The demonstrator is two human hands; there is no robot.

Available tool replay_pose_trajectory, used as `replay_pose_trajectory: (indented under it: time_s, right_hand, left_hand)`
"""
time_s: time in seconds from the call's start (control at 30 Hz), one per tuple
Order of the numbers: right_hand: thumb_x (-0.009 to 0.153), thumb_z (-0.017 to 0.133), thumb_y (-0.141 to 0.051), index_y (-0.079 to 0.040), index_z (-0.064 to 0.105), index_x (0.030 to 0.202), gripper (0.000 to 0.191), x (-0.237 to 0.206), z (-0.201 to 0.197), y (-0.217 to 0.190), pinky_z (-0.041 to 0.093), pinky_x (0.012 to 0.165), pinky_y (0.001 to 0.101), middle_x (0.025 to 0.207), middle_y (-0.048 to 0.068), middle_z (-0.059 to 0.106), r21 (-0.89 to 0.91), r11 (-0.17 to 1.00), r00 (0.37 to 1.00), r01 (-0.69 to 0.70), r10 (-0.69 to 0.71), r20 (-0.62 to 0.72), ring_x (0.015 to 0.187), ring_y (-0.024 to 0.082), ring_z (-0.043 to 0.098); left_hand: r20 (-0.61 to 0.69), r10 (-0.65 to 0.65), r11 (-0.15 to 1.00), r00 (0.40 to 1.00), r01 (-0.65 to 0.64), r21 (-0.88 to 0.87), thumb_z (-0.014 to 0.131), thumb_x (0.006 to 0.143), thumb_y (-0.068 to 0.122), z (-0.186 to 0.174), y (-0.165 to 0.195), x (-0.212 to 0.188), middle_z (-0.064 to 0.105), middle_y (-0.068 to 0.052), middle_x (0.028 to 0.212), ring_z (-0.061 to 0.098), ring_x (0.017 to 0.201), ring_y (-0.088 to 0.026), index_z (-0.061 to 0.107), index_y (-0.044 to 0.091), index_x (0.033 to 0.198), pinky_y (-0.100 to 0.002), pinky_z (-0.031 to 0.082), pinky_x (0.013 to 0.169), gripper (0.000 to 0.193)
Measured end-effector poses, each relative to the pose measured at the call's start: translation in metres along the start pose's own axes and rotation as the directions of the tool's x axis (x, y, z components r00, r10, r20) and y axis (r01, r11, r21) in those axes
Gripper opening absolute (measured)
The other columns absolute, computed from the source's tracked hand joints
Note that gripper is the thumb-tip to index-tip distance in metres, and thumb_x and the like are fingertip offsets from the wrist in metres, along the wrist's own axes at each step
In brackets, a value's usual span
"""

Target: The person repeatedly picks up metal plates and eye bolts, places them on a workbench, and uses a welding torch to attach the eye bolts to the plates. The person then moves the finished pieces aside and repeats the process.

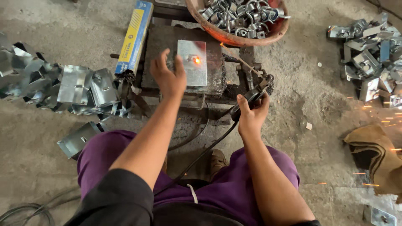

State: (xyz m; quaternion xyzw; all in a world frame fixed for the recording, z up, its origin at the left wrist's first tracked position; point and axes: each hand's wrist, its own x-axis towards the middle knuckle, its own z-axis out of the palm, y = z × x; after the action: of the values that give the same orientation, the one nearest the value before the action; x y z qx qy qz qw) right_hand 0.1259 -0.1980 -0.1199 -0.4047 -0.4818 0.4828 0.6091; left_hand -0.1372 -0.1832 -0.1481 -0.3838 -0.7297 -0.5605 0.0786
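The right hand (250, 117) is clenched around the black handle of a welding electrode holder (251, 97), whose thin rod (236, 57) runs up and away from the fingers toward the rim of a red bowl of metal clamps (240, 19). The left hand (169, 75) hovers with fingers spread and released, grasping nothing, just beside a shiny metal plate (191, 62) with a glowing orange spot (197, 60), lying on the dark work block (215, 71) past the fingertips

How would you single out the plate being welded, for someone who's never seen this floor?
Find the dark metal block on the floor ahead of the person's knees, below the round basin of clamps. The flat shiny plate lies on top, beside the open left hand. Unlike the bent pieces piled around, it is flat and carries a glowing orange spot.
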Motion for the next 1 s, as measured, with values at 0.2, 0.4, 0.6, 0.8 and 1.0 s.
replay_pose_trajectory:
  time_s: [0.2, 0.4, 0.6, 0.8, 1.0]
  right_hand:
    - [0.087, 0.078, 0.0, -0.003, 0.053, 0.126, 0.047, 0.009, 0.002, 0.0, 0.051, 0.077, 0.0275, 0.102, 0.004, 0.063, 0.157, 0.984, 0.992, -0.083, 0.096, -0.081, 0.089, 0.013, 0.061]
    - [0.088, 0.078, 0.002, -0.002, 0.056, 0.123, 0.042, 0.01, -0.006, -0.003, 0.05, 0.077, 0.0272, 0.1, 0.004, 0.064, 0.214, 0.975, 0.995, -0.058, 0.074, -0.064, 0.088, 0.013, 0.06]
    - [0.087, 0.076, 0.001, -0.005, 0.056, 0.116, 0.036, 0.018, -0.016, -0.005, 0.051, 0.071, 0.029, 0.097, 0.005, 0.065, 0.286, 0.956, 0.989, -0.059, 0.096, -0.116, 0.081, 0.015, 0.063]
    - [0.089, 0.072, -0.008, -0.006, 0.053, 0.107, 0.026, 0.025, -0.026, -0.019, 0.053, 0.058, 0.0361, 0.082, 0.007, 0.06, 0.373, 0.915, 0.967, -0.156, 0.219, -0.134, 0.065, 0.02, 0.061]
    - [0.09, 0.069, -0.011, -0.007, 0.053, 0.103, 0.022, 0.018, -0.031, -0.026, 0.053, 0.056, 0.0366, 0.08, 0.008, 0.062, 0.349, 0.914, 0.956, -0.207, 0.264, -0.126, 0.063, 0.021, 0.062]
  left_hand:
    - [0.288, -0.36, 0.917, 0.888, 0.278, 0.286, 0.089, 0.073, 0.065, -0.011, 0.057, -0.067, 0.021, -0.037, 0.151, 0.018, 0.14, -0.056, 0.017, 0.016, 0.153, -0.073, 0.018, 0.106, 0.118]
    - [0.182, -0.417, 0.853, 0.891, 0.314, 0.416, 0.089, 0.067, 0.056, -0.008, 0.086, -0.071, 0.028, -0.031, 0.148, 0.026, 0.141, -0.051, 0.016, 0.024, 0.157, -0.07, 0.022, 0.11, 0.12]
    - [0.126, -0.601, 0.728, 0.789, 0.606, -0.32, 0.076, 0.071, 0.042, -0.029, 0.072, -0.037, 0.057, -0.019, 0.12, 0.056, 0.107, -0.031, 0.041, 0.018, 0.145, -0.052, 0.044, 0.095, 0.085]
    - [0.91, -0.17, -0.489, 0.379, 0.769, -0.412, 0.025, 0.08, 0.085, -0.078, 0.059, -0.061, 0.059, -0.019, 0.094, 0.054, 0.087, -0.031, 0.064, 0.004, 0.121, -0.05, 0.045, 0.081, 0.098]
    - [0.889, -0.05, -0.569, 0.454, 0.719, -0.399, 0.025, 0.081, 0.085, -0.077, 0.07, -0.075, 0.059, -0.02, 0.095, 0.054, 0.089, -0.033, 0.058, -0.004, 0.11, -0.048, 0.047, 0.085, 0.099]
